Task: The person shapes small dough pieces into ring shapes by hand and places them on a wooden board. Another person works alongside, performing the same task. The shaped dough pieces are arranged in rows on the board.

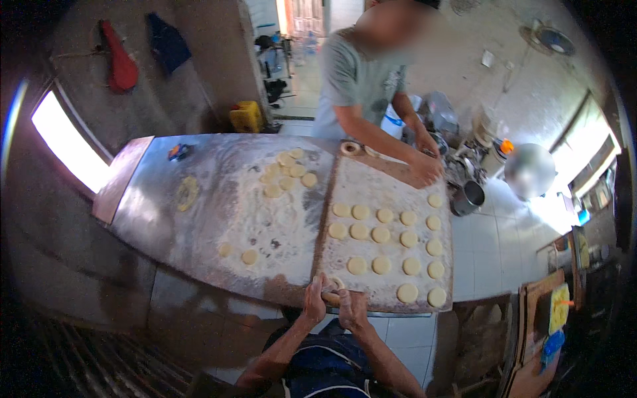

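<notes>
At the near edge of the table, a pale dough ring (pixel 337 284) shows between my hands. My left hand (pixel 314 302) has its fingers closed at the ring's left side. Beneath and to the right of the ring, my right hand (pixel 352 309) is closed, its fingertips partly hidden. Both are over the near left corner of a floured wooden board (pixel 385 292). Several flat round dough pieces (pixel 381 235) lie on that board in loose rows. Another dough ring (pixel 350 148) rests at its far left corner.
Left of the board, the floured metal tabletop (pixel 159 199) bears a cluster of dough rounds (pixel 285 174). A co-worker (pixel 371 93) leans over the board's far side, hands together. A dark metal pot (pixel 468 198) stands beyond the right edge, and a wooden stand (pixel 531 325) is at lower right.
</notes>
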{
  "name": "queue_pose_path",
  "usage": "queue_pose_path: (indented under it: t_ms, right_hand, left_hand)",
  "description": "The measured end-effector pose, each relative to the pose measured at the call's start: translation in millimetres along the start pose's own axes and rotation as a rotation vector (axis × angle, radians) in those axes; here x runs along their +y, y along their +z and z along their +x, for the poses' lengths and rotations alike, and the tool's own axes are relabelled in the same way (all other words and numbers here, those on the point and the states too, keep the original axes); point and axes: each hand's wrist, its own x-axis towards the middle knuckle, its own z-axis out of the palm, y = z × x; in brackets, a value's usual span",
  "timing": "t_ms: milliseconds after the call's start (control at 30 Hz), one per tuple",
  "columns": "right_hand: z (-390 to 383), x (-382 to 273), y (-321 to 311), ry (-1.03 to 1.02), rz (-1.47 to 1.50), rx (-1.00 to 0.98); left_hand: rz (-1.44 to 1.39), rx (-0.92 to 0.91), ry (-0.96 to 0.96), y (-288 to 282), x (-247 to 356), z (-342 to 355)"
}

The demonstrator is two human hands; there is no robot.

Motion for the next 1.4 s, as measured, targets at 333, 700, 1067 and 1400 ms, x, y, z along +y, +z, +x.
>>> queue_pose_path:
  t_ms: [333,700,1067,1400]
  right_hand:
    - [64.3,-39.8,-46.8,0.153,0.301,0.118]
    - [45.1,29.1,-59.6,0.051,-0.597,0.412]
    - [19.6,44.2,-81.7,0.244,-0.183,0.328]
    - [151.7,-62.1,35.7,-0.046,-0.095,0.158]
  left_hand:
    - [0.923,0.208,0.273,-0.4,83.3,78.5]
    - [1.169,-0.305,0.386,-9.5,90.5,114.3]
    - [1.46,-0.514,1.081,63.1,65.5,69.8]
    - [0.875,-0.048,0.724,-146.9,166.0,99.0]
